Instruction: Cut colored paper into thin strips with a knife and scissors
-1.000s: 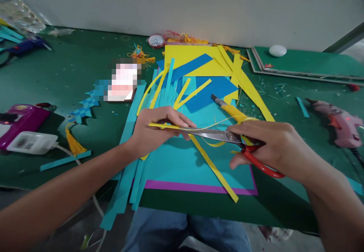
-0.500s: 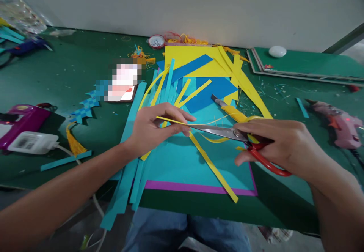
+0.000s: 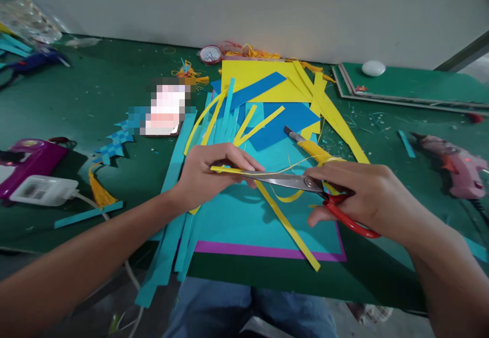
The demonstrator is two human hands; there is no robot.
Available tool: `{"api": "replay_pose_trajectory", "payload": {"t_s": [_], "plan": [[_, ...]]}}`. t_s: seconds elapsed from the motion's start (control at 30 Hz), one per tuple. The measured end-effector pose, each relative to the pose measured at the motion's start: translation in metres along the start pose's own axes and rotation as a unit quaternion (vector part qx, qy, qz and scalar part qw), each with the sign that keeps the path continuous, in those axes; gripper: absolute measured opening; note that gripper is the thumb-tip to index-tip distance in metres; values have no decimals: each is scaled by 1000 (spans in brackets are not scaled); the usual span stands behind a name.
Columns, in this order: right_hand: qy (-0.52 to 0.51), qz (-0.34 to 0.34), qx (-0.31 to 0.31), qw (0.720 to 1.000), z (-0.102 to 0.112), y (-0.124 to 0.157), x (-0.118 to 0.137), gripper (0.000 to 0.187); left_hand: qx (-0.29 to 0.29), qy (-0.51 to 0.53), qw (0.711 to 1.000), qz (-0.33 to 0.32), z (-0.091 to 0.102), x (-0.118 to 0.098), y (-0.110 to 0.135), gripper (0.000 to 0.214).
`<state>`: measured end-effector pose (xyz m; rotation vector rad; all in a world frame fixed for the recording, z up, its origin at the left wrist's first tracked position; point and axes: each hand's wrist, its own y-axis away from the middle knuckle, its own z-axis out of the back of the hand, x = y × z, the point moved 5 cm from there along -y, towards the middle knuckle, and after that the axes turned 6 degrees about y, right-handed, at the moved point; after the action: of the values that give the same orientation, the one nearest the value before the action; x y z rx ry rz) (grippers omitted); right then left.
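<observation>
Left hand (image 3: 214,175): fingers curled and pinched shut on a thin yellow paper strip (image 3: 229,169), held level just above the work. Right hand (image 3: 362,195): closed through the red loops of the scissors (image 3: 284,179). The steel blades point left, lie along the strip and look almost shut. Their tip meets the left fingertips.

Under both hands: a teal sheet (image 3: 244,221) flat on the green table (image 3: 76,104), a purple edge (image 3: 267,250) showing along its near side. A loose yellow strip (image 3: 292,233) lies slantwise across the sheet. Long teal strips (image 3: 168,249) trail off the table's near edge, below the left wrist.

Just beyond the scissors: a utility knife (image 3: 310,148) with a yellow grip, blade out, resting on dark blue paper (image 3: 284,121). Farther back, a yellow sheet (image 3: 260,81) with cut yellow and blue strips fanned over it.

Left side: white power adapter (image 3: 42,190), purple device (image 3: 32,160), yellow tassel (image 3: 100,191), blue woven paper piece (image 3: 114,145).

Right side: pink glue gun (image 3: 453,164), well apart from the hands.

Far edge: small round tin (image 3: 210,54), tangled orange thread (image 3: 248,51), stacked green boards (image 3: 416,86) bearing a white round object (image 3: 373,67).
</observation>
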<state>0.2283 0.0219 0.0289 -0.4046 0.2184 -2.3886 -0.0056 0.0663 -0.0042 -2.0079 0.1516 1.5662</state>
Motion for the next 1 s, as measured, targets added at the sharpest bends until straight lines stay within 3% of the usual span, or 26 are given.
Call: {"api": "replay_pose_trajectory", "payload": {"t_s": [0.23, 0.57, 0.73, 1.0], "plan": [[28, 23, -25, 999, 1, 2, 0, 49, 5, 9, 999, 40, -2, 0, -2, 6], [50, 29, -43, 997, 5, 0, 1, 48, -3, -31, 999, 21, -4, -6, -5, 11], [57, 10, -35, 998, 7, 6, -10, 50, -38, -90, 995, 6, 0, -12, -6, 13], [45, -4, -3, 999, 3, 5, -8, 56, -21, -35, 999, -9, 2, -4, -3, 13]]}}
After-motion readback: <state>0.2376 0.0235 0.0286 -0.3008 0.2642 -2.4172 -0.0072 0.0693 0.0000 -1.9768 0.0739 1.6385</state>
